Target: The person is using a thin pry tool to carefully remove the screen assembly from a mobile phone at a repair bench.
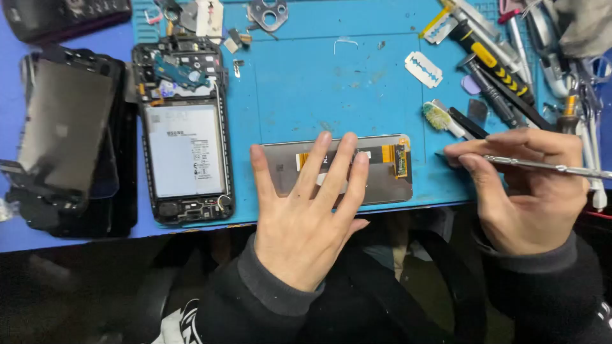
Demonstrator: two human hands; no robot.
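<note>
While a stack of dark screens (67,137) sits far left of the blue mat (319,83), the opened phone (185,130) lies on its left part. Left hand (306,210) presses flat, fingers spread, on the display panel (376,169) (mat's front edge). Right hand (523,185) pinches metal tweezers (548,167) just past the mat's right edge on the bench.
</note>
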